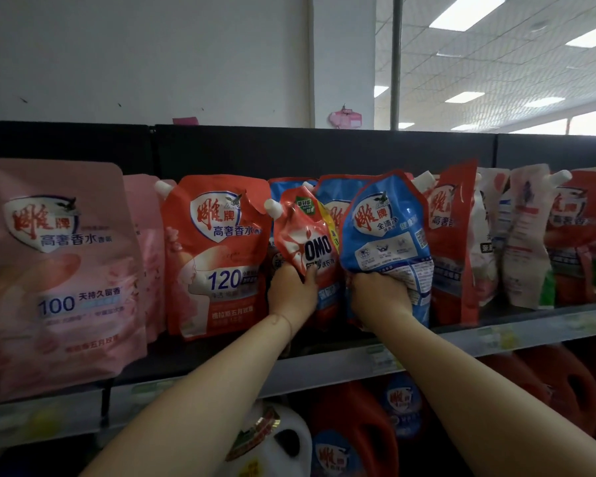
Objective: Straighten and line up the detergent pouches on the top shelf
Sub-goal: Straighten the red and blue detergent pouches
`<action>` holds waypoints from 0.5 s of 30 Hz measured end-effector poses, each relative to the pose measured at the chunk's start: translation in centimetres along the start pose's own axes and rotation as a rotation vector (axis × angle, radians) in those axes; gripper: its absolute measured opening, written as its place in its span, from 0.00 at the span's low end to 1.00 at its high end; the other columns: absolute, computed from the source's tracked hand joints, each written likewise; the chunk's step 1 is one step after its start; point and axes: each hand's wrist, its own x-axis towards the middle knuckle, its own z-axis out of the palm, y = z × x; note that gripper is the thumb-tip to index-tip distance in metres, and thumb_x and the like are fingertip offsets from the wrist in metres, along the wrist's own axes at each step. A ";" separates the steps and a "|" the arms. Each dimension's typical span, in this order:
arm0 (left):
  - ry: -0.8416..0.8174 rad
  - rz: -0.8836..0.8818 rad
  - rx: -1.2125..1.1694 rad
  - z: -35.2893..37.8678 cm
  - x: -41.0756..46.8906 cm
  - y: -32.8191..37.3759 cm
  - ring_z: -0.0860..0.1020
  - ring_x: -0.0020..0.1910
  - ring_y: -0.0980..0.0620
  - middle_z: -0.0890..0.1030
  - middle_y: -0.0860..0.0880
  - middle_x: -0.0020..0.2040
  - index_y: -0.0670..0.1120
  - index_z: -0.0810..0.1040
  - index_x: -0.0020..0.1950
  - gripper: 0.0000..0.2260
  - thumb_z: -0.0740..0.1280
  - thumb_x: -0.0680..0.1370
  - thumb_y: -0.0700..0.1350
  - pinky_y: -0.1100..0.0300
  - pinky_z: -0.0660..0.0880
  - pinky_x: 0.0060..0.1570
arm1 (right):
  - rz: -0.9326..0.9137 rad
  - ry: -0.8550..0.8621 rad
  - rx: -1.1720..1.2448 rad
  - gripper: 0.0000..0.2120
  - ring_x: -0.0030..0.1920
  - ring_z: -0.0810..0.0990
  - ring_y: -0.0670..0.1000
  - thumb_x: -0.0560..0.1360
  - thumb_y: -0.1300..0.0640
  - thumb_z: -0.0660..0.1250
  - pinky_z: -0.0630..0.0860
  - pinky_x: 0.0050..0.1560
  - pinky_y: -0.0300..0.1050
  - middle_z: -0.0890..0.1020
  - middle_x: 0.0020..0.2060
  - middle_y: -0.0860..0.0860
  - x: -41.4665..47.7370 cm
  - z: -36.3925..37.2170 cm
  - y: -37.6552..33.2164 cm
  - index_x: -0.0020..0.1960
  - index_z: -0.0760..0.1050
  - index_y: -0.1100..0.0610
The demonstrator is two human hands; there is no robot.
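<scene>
Detergent pouches stand in a row on the top shelf (358,359). My left hand (291,292) grips the bottom of a small red OMO pouch (305,232), which tilts to the left with its white spout up. My right hand (379,296) grips the bottom of a blue pouch (387,225) just to its right, leaning slightly right. Behind them stands another blue pouch (331,201). A red pouch marked 120 (217,256) stands upright to the left, and a big pink pouch (55,270) at the far left.
To the right lean a red pouch (451,242), white and pink pouches (523,242) and another red one (575,228). A black back panel (289,146) runs behind the row. Red and white jugs (351,428) fill the shelf below.
</scene>
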 end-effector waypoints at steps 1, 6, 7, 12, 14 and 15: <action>-0.002 0.027 -0.003 -0.5 -0.1 -0.3 0.78 0.55 0.44 0.80 0.44 0.56 0.42 0.75 0.57 0.15 0.63 0.79 0.52 0.52 0.75 0.55 | 0.006 -0.005 0.004 0.07 0.44 0.82 0.54 0.78 0.58 0.61 0.69 0.35 0.43 0.83 0.46 0.53 0.1 0.0 -0.1 0.50 0.78 0.55; -0.068 0.103 -0.097 -4.2 -1.4 -1.1 0.79 0.53 0.55 0.80 0.52 0.53 0.48 0.76 0.55 0.10 0.66 0.78 0.51 0.63 0.73 0.52 | 0.001 0.020 -0.021 0.08 0.45 0.82 0.53 0.78 0.57 0.61 0.68 0.35 0.42 0.83 0.47 0.53 0.4 0.3 -0.7 0.51 0.78 0.56; -0.089 0.097 -0.117 -4.9 -1.6 -1.3 0.79 0.48 0.60 0.80 0.55 0.50 0.49 0.75 0.53 0.08 0.67 0.77 0.51 0.68 0.73 0.49 | 0.000 0.026 -0.032 0.08 0.45 0.82 0.53 0.78 0.57 0.60 0.68 0.35 0.42 0.83 0.47 0.53 0.4 0.5 -0.7 0.51 0.78 0.56; -0.018 0.048 -0.131 -9.1 -1.8 -3.3 0.79 0.45 0.58 0.81 0.56 0.45 0.47 0.77 0.51 0.15 0.73 0.72 0.55 0.67 0.74 0.43 | 0.016 -0.007 -0.028 0.09 0.45 0.82 0.53 0.78 0.56 0.61 0.69 0.36 0.42 0.83 0.48 0.53 0.6 0.7 -1.8 0.51 0.78 0.56; 0.050 0.059 -0.149 -10.7 -2.1 -4.0 0.78 0.44 0.62 0.79 0.59 0.44 0.48 0.77 0.52 0.14 0.74 0.71 0.51 0.74 0.71 0.42 | 0.015 -0.028 0.005 0.10 0.46 0.81 0.53 0.77 0.52 0.62 0.69 0.36 0.42 0.83 0.48 0.53 0.4 0.4 -2.5 0.53 0.77 0.56; 0.093 0.056 -0.154 -11.4 -2.0 -4.4 0.77 0.44 0.64 0.78 0.60 0.45 0.48 0.76 0.53 0.15 0.75 0.70 0.50 0.76 0.71 0.41 | 0.014 -0.032 0.023 0.10 0.46 0.81 0.54 0.77 0.51 0.62 0.69 0.37 0.42 0.82 0.48 0.53 0.2 0.3 -2.8 0.53 0.76 0.56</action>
